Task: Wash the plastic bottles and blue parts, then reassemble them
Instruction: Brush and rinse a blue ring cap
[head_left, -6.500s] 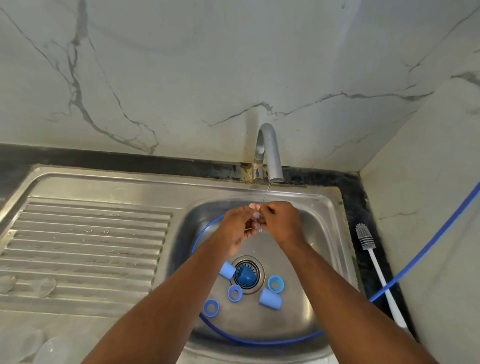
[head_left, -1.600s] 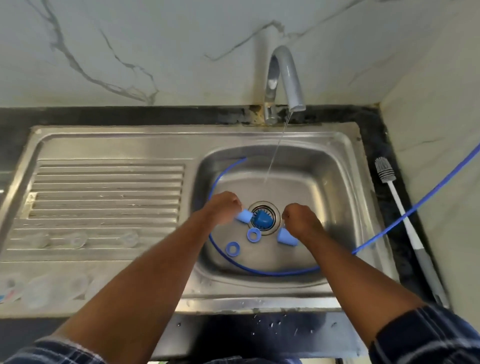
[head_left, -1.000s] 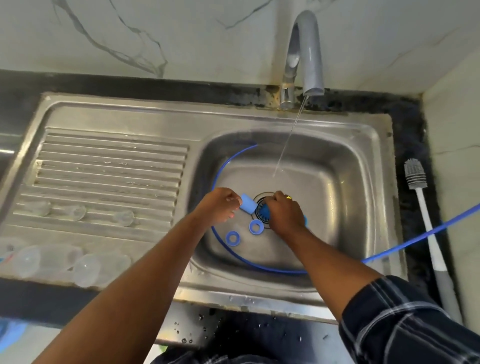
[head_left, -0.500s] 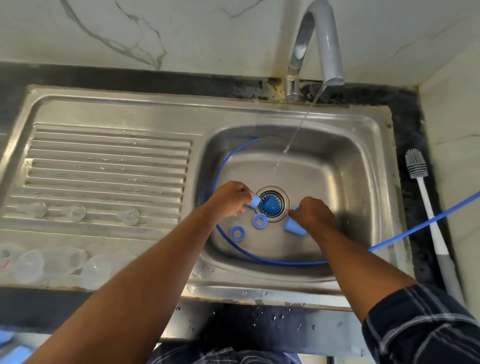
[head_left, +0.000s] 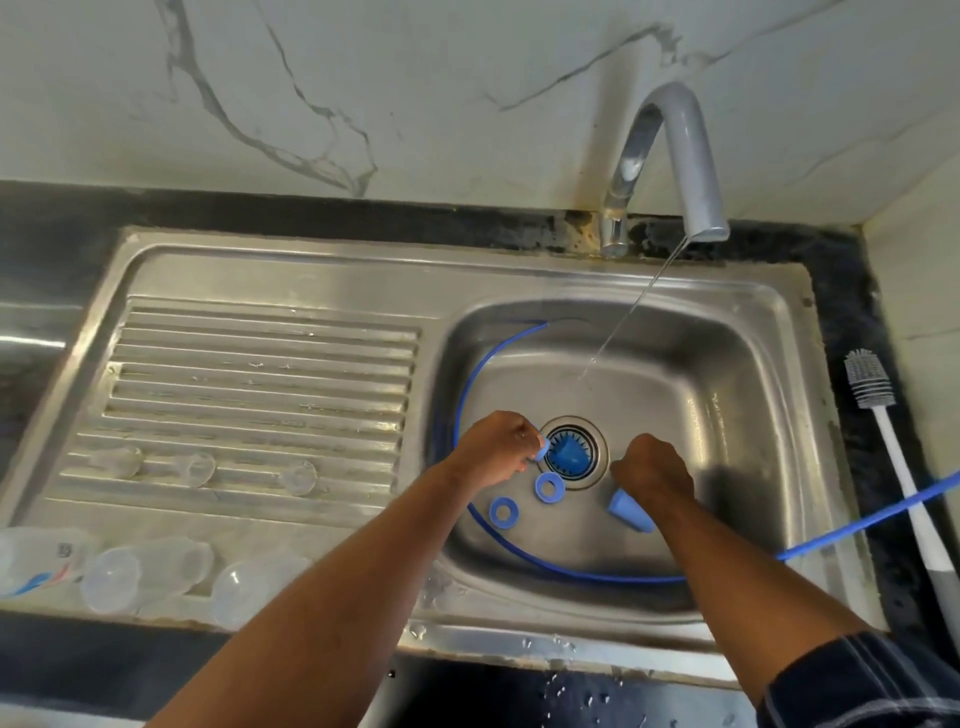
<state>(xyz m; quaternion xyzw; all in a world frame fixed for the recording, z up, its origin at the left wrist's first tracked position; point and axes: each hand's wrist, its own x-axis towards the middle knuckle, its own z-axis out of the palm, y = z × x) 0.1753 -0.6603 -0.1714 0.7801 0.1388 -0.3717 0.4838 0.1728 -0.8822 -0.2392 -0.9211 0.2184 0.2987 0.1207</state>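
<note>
Two hands are working low in the sink (head_left: 753, 364) basin: your left hand (head_left: 493, 449) is pinching a small blue cap (head_left: 542, 451) just beside the blue cone (head_left: 569, 453) sitting in the drain, and your right hand (head_left: 652, 475) is curling over a larger blue cap (head_left: 628, 511), seemingly gripping it, though its fingertips are hiding from view. Two blue rings (head_left: 549, 488) (head_left: 503, 513) are lying on the basin floor between your forearms. Clear plastic bottles (head_left: 145, 571) are lying along the drainboard's near edge, while water is running from the tap (head_left: 691, 171).
</note>
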